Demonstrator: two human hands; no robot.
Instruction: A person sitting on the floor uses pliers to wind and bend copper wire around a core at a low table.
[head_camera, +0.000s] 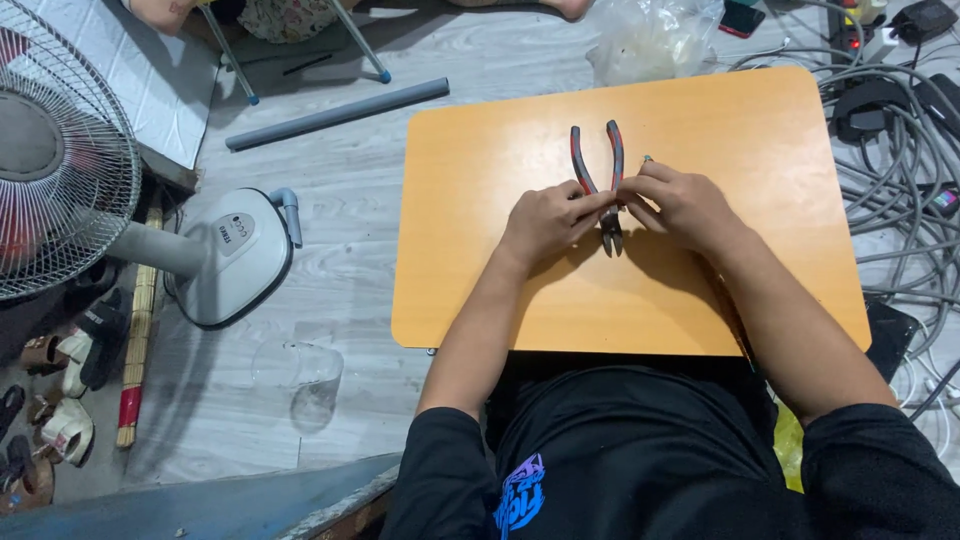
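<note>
A lived-in home room: a low orange wooden desk (700, 300) on grey plank flooring (340, 260), a white pedestal fan (70, 150) at left, worn sandals (60, 400) lower left, tangled grey cables (900, 180) at right.

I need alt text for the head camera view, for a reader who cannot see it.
Seen from above, a person's left hand and right hand meet over red-and-grey pliers lying on a small orange table. A standing fan and a grey pipe are on the floor to the left, tangled cables to the right.
</note>
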